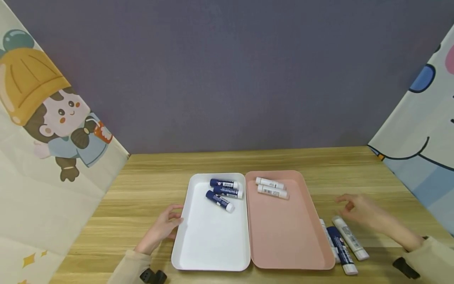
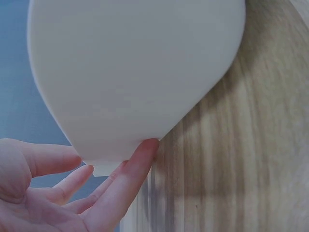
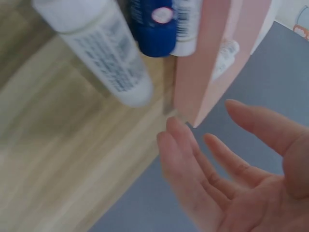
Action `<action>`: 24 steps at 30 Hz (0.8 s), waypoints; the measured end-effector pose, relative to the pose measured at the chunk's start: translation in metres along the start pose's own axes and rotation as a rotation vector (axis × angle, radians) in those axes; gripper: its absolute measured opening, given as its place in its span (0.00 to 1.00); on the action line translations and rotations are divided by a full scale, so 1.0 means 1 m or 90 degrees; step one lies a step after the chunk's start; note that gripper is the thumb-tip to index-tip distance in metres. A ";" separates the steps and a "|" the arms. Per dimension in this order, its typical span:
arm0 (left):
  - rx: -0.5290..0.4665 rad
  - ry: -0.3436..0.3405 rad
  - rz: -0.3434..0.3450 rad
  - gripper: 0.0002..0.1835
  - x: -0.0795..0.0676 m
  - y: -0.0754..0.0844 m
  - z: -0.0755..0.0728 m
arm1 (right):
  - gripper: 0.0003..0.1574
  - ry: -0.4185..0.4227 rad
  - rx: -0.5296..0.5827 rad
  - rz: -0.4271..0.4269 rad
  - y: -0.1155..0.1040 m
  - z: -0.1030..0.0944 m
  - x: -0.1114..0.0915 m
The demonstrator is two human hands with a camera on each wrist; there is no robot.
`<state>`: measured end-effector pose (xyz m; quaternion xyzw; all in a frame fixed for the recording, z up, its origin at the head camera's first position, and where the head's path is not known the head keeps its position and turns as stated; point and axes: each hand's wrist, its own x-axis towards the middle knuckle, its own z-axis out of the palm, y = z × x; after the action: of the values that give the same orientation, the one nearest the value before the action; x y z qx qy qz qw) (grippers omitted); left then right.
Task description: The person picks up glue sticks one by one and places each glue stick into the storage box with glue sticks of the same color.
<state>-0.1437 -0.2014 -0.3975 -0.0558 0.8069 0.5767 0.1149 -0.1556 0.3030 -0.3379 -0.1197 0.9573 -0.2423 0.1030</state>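
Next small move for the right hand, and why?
Probably pinch the outermost loose white stick: the right hand is empty and close to it, and it seems to belong in the pink tray, which holds only white sticks, while the white tray holds only blue sticks.

"What colours lie by the left hand [image 1: 163, 224]?"

"At its fingertips, a plain white tray [image 1: 209, 242]; in it, navy tubes [image 1: 219, 201] with white ends and white print."

"And by the right hand [image 1: 363, 212]?"

"Just beside it, a white tube [image 1: 351, 238] with grey print and a navy tube [image 1: 341, 248] with a white end. Towards the left hand, a plain pink tray [image 1: 287, 240] with white tubes [image 1: 272, 191]."

"Under both?"

"A table [image 1: 142, 197] in yellowish-brown, streaky wood grain."

"And beyond?"

"A plain grey-blue wall [image 1: 227, 79]. Past the left hand, cream cloth [image 1: 28, 209] printed with a cartoon figure [image 1: 53, 114] in mustard and pale blue; past the right, white cloth [image 1: 440, 146] with black lines and blue patches."
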 end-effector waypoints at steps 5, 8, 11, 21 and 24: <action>0.002 0.003 -0.003 0.21 0.001 0.000 0.000 | 0.26 -0.018 -0.018 0.032 0.009 0.007 -0.001; -0.001 0.003 -0.003 0.21 0.000 0.000 0.000 | 0.29 -0.024 -0.019 0.040 0.012 0.012 -0.001; -0.003 -0.002 -0.002 0.21 0.000 0.000 0.000 | 0.30 -0.031 -0.013 0.040 0.015 0.016 0.000; -0.008 -0.018 0.008 0.21 0.001 -0.003 0.000 | 0.31 -0.074 -0.006 0.081 0.022 0.027 0.002; -0.016 -0.032 0.011 0.21 0.001 -0.002 -0.002 | 0.32 -0.078 0.008 0.089 0.024 0.029 0.002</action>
<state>-0.1449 -0.2035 -0.3992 -0.0359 0.7969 0.5890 0.1293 -0.1540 0.3099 -0.3748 -0.0669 0.9537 -0.2326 0.1787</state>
